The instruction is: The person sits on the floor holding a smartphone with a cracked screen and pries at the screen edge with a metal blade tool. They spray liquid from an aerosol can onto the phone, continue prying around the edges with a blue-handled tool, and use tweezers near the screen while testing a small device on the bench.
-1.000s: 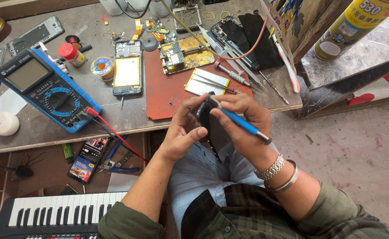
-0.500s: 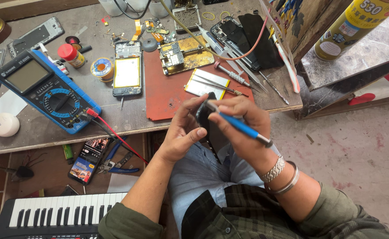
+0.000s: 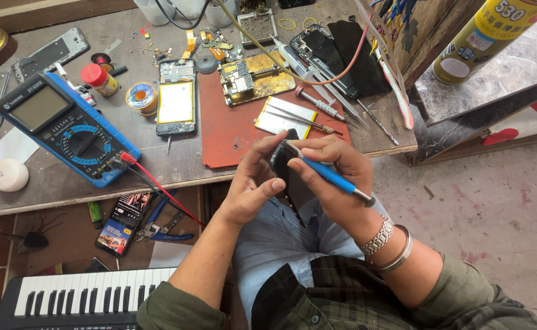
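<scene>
Fingers round phone (screwdriver atop)

The right hand tilts the blue-handled screwdriver a little flatter than a second ago, its tip edging leftward on the dark phone; the left hand's thumb slides slightly up its edge

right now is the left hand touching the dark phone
Touching. The head view shows the left hand wrapped around the dark phone, thumb pressed on its edge, while the right hand works a blue-handled screwdriver on it.
</scene>
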{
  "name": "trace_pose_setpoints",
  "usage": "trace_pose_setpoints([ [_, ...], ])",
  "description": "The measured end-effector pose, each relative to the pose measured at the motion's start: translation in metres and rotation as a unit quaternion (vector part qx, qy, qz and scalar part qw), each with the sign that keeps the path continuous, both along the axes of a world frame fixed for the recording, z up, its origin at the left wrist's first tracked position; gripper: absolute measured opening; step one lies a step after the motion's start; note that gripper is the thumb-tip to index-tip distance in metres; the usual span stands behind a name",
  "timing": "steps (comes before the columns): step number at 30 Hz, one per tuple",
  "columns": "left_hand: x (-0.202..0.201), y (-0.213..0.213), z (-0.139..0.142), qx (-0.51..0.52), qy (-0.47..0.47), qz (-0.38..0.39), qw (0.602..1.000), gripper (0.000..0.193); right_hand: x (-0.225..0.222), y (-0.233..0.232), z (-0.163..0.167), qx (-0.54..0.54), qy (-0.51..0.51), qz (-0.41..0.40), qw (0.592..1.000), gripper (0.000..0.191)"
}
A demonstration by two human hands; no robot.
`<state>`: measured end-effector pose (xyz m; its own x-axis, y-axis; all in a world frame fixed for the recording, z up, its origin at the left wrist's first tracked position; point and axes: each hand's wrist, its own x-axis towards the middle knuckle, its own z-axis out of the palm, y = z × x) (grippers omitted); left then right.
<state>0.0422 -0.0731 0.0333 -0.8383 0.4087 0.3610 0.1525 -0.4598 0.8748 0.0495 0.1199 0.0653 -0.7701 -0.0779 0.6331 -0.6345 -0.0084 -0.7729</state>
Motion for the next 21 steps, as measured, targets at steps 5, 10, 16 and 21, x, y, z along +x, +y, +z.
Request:
trace_pose_setpoints([
  [5,0.0003,-0.0003,-0.0003,-0.005,-0.012,0.002,1.0,0.076,-0.0006,0.0003,-0.0003,-0.054,-0.056,0.004,0.997,0.02],
  [10,0.0002,0.0004,-0.0019,-0.004,0.002,0.007,1.0,0.076,-0.0022,0.0004,-0.0016,-0.069,-0.076,0.012,0.995,0.021],
  [16,-0.0003,0.0001,-0.0039,0.001,0.016,0.0,1.0,0.074,-0.0018,0.0029,-0.0032,-0.061,-0.058,0.025,0.996,0.021],
  [21,-0.0014,-0.0025,-0.0078,-0.018,-0.004,0.024,1.0,0.077,-0.002,0.0007,-0.0043,-0.097,-0.094,0.0,0.991,0.02],
])
